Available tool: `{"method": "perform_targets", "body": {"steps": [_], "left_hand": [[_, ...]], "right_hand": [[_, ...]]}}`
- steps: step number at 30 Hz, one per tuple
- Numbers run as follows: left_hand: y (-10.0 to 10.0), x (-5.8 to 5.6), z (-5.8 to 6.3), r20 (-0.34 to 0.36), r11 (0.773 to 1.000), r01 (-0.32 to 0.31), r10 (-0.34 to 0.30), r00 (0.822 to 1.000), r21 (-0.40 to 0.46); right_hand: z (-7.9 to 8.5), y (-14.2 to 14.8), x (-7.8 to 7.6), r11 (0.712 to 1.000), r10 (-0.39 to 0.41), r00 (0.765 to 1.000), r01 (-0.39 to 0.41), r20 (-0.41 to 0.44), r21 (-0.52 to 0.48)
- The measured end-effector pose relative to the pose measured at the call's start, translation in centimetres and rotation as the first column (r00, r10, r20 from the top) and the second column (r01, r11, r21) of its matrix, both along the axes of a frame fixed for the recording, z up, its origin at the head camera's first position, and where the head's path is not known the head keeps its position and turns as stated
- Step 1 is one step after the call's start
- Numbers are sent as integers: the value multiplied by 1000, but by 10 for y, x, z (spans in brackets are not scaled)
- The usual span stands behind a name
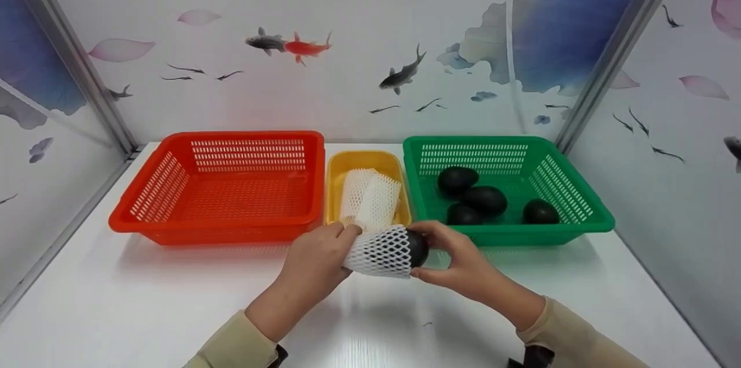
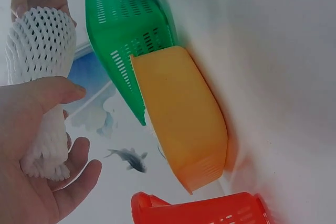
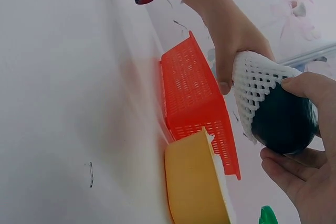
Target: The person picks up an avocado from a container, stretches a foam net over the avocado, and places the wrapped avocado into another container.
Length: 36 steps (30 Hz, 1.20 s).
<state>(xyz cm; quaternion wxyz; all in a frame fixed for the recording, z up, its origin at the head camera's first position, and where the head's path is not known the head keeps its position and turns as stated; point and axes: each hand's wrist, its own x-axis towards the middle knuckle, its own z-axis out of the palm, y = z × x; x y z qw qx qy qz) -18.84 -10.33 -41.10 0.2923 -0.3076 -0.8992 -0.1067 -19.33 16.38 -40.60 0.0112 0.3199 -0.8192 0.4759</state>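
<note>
A white foam net sleeve (image 1: 379,252) lies sideways above the table in front of the yellow bin, drawn over part of a dark, egg-shaped fruit that looks like an avocado (image 3: 286,121). My left hand (image 1: 319,258) grips the sleeve's left end; in the left wrist view the thumb crosses the net (image 2: 42,45) and the fingers curl behind it. My right hand (image 1: 463,264) holds the avocado's bare right end between thumb and fingers. The right wrist view shows the thumb at the sleeve's edge and fingertips under the fruit.
A red basket (image 1: 217,235) stands at the left with nothing visible inside. The yellow bin (image 1: 336,162) in the middle holds more white net sleeves (image 1: 379,197). In the green basket (image 1: 521,235) at the right lie several dark avocados (image 1: 485,200). Printed wall panels close off the back and sides.
</note>
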Motion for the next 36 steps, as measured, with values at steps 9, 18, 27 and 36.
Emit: {"method": "perform_targets", "body": {"steps": [9, 18, 27, 36], "left_hand": [[3, -1, -1, -42, 1000, 14, -13, 999, 6], [7, 2, 4, -28, 997, -30, 28, 999, -65], [10, 4, 4, 4, 997, -37, 37, 999, -74], [6, 0, -1, -48, 997, -62, 60, 997, -40]], "right_hand": [[-1, -2, 0, 1000, 11, 1000, -11, -1, -11], [-3, -6, -1, 1000, 6, 999, -6, 34, -1], [-6, -5, -1, 998, 31, 999, -29, 39, -61], [-10, -4, -1, 984, 104, 995, -102, 1, -145]]}}
